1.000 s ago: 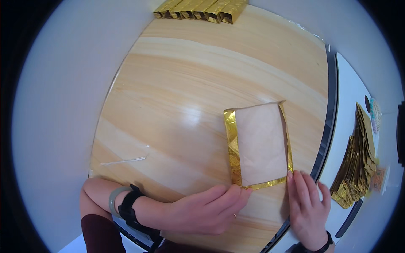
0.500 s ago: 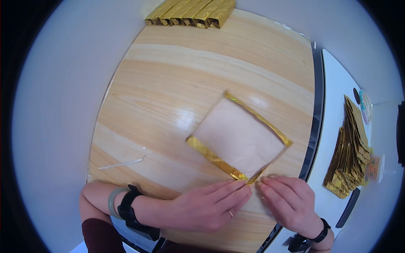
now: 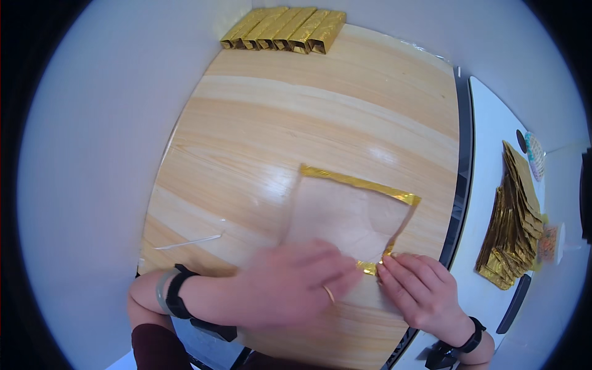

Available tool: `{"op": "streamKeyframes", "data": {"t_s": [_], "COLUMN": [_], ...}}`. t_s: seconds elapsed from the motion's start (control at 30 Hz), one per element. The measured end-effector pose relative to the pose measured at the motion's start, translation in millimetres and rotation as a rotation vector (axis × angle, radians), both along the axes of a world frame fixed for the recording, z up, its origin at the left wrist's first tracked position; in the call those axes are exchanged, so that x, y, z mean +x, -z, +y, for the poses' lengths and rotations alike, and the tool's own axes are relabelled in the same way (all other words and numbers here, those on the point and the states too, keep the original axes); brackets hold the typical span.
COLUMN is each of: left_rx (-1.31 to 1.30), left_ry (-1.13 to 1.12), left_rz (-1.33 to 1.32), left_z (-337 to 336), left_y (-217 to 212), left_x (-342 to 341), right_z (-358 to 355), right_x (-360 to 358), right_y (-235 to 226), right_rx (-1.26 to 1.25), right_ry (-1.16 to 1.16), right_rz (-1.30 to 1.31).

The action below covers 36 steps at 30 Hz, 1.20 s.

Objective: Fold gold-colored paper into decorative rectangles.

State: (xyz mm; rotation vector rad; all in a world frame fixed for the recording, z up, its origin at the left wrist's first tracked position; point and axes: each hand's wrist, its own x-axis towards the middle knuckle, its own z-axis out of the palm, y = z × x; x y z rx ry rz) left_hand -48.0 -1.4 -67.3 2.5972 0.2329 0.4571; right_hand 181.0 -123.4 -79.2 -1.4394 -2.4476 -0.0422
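- Your left hand (image 3: 290,285) lies nearest you, palm down and blurred, fingers stretched flat together over the near part of the sheet; a dark band and a pale band circle that wrist.
- Your right hand (image 3: 419,290) sits just beside it, fingers curled in and pinching the sheet's near gold corner; a dark band shows at that wrist too.
- The thin, roughly square sheet of pale pinkish-tan paper with shiny gold foil edging (image 3: 351,213) lies flat on the table near its close edge, between and just beyond your hands. It is turned at an angle: its far gold edge runs from upper left down to the right, and one corner points towards your right hand.
- The round table of light wood (image 3: 320,117) has a smooth, glossy top with streaky grain.
- A thin pale sliver (image 3: 185,242) lies on the wood to your left.
- To your right, a stack of flat gold foil sheets (image 3: 512,228) rests on a white surface (image 3: 487,154).
- Farthest off, a row of long gold foil folded blocks (image 3: 283,28) lies side by side at the table's far edge.
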Motion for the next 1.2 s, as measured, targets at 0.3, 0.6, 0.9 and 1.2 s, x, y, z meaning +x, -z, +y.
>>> {"op": "streamKeyframes", "data": {"t_s": [0.3, 0.6, 0.9, 1.2], "left_rx": [-0.124, -0.11, -0.231, -0.012], "left_ry": [-0.486, -0.344, -0.228, -0.079], "left_rz": [0.05, 0.014, 0.043, 0.021], "left_z": [30, 55, 44, 22], "left_y": [-10, 9, 13, -24], "left_x": [-30, -21, -19, 3], "right_z": [2, 1, 3, -6], "right_x": [12, 13, 15, 14], "right_y": [4, 0, 2, -4], "right_rx": [0.072, 0.081, 0.096, 0.079], "right_ry": [0.048, 0.039, 0.023, -0.072], "right_rz": [-0.055, -0.064, -0.045, -0.059]}}
